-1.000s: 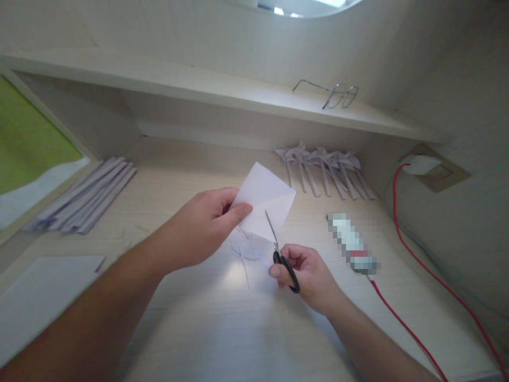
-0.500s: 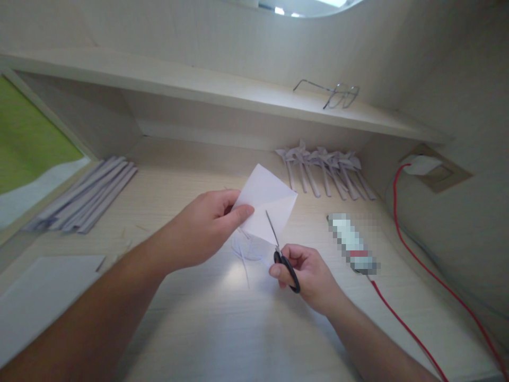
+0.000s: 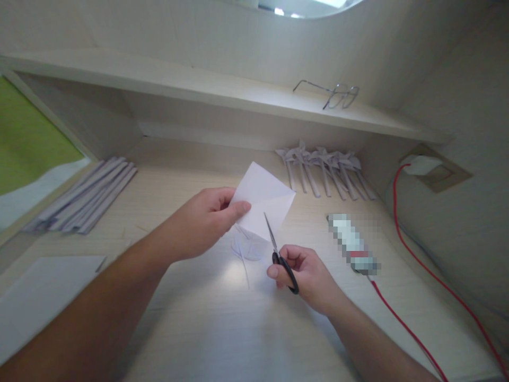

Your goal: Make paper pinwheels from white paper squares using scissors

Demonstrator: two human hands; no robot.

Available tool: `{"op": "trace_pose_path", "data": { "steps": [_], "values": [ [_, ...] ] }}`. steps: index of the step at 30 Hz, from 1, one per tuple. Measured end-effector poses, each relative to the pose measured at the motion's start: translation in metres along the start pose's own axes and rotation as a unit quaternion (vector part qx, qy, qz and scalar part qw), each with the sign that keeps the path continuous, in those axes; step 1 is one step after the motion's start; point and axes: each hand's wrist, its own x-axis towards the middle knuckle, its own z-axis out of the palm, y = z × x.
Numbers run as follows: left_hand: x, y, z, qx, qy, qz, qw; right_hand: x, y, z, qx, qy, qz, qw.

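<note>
The left hand (image 3: 207,220) holds the paper (image 3: 264,193) in a pinch, above the middle of the tabletop (image 3: 191,329). The right hand (image 3: 312,278) grips the scissors (image 3: 275,249) by the handles; their blades lie over the near side of the paper, but whether they touch it, I cannot tell. Pinwheels (image 3: 319,159) lie near the back right corner, sticks (image 3: 91,196) along the left edge

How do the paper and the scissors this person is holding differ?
The paper is a broad white sheet; the scissors are slim and black-handled. The left hand pinches the paper, while the right hand holds the scissors. Both are held above the desk.
</note>
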Motion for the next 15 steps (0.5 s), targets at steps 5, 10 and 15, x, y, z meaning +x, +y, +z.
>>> {"op": "trace_pose_path", "data": {
  "steps": [5,10,15],
  "values": [
    [0.004,-0.01,-0.02,0.042,0.07,-0.017,0.997,-0.001,0.006,0.0,-0.012,-0.065,0.055,0.996],
    [0.002,-0.015,-0.031,0.108,-0.017,-0.016,0.994,0.004,0.001,-0.01,-0.017,0.089,-0.05,0.995],
    [-0.002,-0.013,-0.009,0.095,-0.239,0.014,0.966,0.003,-0.003,-0.013,-0.016,0.154,-0.109,0.982]
  ]
}}
